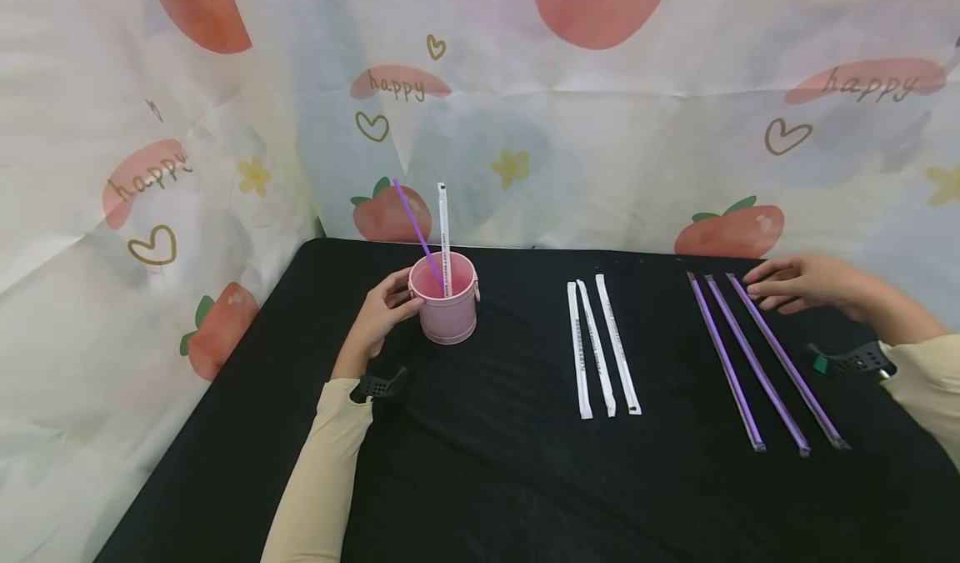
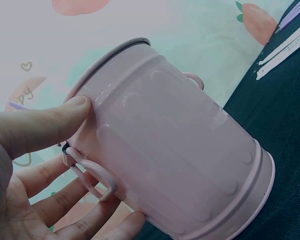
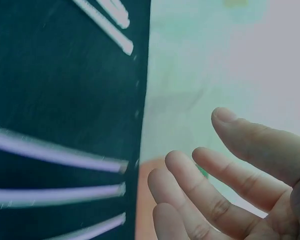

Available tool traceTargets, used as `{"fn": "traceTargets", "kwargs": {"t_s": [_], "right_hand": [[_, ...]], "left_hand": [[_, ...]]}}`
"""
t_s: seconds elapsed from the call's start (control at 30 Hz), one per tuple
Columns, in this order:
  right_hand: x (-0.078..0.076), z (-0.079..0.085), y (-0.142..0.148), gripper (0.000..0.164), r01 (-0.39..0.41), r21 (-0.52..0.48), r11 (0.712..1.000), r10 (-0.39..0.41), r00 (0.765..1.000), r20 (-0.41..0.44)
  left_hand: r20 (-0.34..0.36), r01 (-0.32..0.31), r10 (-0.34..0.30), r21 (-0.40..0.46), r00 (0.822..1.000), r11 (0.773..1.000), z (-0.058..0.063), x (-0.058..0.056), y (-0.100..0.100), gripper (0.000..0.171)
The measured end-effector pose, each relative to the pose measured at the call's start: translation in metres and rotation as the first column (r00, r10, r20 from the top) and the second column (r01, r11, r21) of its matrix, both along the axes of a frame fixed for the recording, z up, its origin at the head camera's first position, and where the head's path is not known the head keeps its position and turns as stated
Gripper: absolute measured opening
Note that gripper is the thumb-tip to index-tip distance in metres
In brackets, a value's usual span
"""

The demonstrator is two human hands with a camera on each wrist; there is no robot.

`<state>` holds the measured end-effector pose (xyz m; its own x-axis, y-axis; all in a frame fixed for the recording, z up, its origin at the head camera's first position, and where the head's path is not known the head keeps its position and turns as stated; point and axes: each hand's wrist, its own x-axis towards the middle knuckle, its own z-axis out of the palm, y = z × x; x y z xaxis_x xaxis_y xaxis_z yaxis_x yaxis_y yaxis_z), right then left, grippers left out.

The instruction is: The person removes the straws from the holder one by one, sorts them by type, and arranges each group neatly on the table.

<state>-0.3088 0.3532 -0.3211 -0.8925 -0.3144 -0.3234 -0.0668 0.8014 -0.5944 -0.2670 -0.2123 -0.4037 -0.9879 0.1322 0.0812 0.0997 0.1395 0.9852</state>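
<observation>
At the left, a small pink bucket stands upright on the black cloth. A bare purple straw and a white paper-wrapped straw lean inside it and stick out above the rim. My left hand holds the bucket's left side, thumb near the rim and fingers by the small side handle. Over at the right, my right hand hovers with loosely bent, spread fingers and nothing in them. It is beside the far ends of three purple straws in clear wrappers.
Three white paper-wrapped straws lie side by side between the bucket and the purple straws. A patterned curtain with peaches and hearts hangs behind the black-covered table and along its left side.
</observation>
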Motion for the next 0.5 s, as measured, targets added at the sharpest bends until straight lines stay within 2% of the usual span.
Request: {"fn": "traceTargets", "kwargs": {"t_s": [0.07, 0.2, 0.5], "right_hand": [[0.001, 0.006, -0.011, 0.049, -0.015, 0.002, 1.0, 0.015, 1.0, -0.008], [0.003, 0.016, -0.033, 0.047, -0.037, 0.006, 0.999, 0.037, 0.999, -0.033], [0.003, 0.032, -0.079, 0.04, -0.11, -0.035, 0.993, 0.106, 0.99, -0.093]], "left_hand": [[0.003, -0.002, 0.002, 0.012, 1.0, 1.0, -0.006, -0.004, -0.001, 0.06], [-0.008, -0.008, 0.008, -0.002, 1.0, 1.0, -0.01, -0.006, -0.002, 0.059], [-0.019, -0.007, 0.007, 0.002, 1.0, 1.0, -0.012, -0.007, -0.004, 0.059]]}}
